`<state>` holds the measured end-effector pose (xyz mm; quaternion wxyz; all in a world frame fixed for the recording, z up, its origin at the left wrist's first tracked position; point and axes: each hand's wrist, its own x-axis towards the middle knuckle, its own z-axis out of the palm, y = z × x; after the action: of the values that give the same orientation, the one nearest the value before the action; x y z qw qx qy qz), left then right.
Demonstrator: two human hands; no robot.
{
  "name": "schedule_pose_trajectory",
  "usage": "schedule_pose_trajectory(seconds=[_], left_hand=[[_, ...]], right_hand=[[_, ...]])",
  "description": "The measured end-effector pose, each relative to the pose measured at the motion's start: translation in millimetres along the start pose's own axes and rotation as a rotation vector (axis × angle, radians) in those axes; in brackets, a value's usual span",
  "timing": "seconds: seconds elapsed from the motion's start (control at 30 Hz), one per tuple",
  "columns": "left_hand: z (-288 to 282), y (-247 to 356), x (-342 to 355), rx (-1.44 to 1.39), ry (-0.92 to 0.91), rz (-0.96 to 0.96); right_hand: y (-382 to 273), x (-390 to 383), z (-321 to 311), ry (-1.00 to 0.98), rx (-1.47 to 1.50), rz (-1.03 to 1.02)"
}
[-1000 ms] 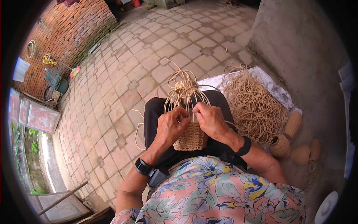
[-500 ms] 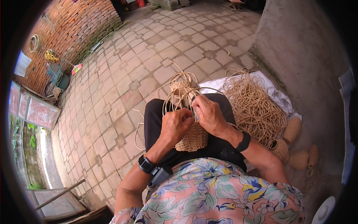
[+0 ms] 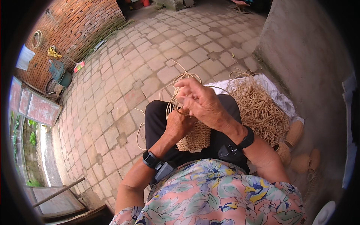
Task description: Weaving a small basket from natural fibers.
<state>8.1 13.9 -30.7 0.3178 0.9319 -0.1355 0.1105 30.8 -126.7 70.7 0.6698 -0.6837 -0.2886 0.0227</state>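
Observation:
A small woven basket (image 3: 195,138) of tan rope-like cord rests between my legs, its lower part toward me. Long loose strands (image 3: 171,102) loop up from its far end. My left hand (image 3: 179,124) is closed on the left side of the basket's rim, its fingertips partly hidden under the right hand. Raised above the rim, my right hand (image 3: 206,104) has its fingers bent and apart, among the strands. Whether a strand touches its fingers I cannot make out. A second woven piece beyond the rim is mostly covered by the right hand.
A heap of tan cord (image 3: 258,110) lies on a white sheet (image 3: 279,95) to my right. Several woven baskets (image 3: 295,133) lie near it, beside a grey wall (image 3: 311,60). Paving tiles (image 3: 116,97) stretch ahead to a brick wall (image 3: 86,26) at the left.
My right hand has lifted from the basket's rim, moved up and left across the strands, and spread its fingers. The left hand stays at the rim, slightly lower.

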Motion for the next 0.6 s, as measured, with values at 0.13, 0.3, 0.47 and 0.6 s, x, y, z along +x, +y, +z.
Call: schedule_pose_trajectory(seconds=[0.13,0.3,0.47,0.6], left_hand=[[-7.6,20.5,6.0,-0.081,-0.12,-0.065],[-8.6,11.1,5.0,-0.003,-0.204,-0.027],[-65.0,31.0,-4.2,-0.51,-0.108,-0.249],[-68.6,18.0,-14.8,-0.447,-0.065,-0.196]], right_hand=[[28.2,-21.2,-33.0,0.07,-0.405,-0.154],[45.4,-38.9,-14.1,0.035,-0.416,-0.273],[50.6,-50.6,-19.9,0.114,-0.166,-0.016],[42.9,-65.7,-34.3,0.234,-0.465,-0.09]])
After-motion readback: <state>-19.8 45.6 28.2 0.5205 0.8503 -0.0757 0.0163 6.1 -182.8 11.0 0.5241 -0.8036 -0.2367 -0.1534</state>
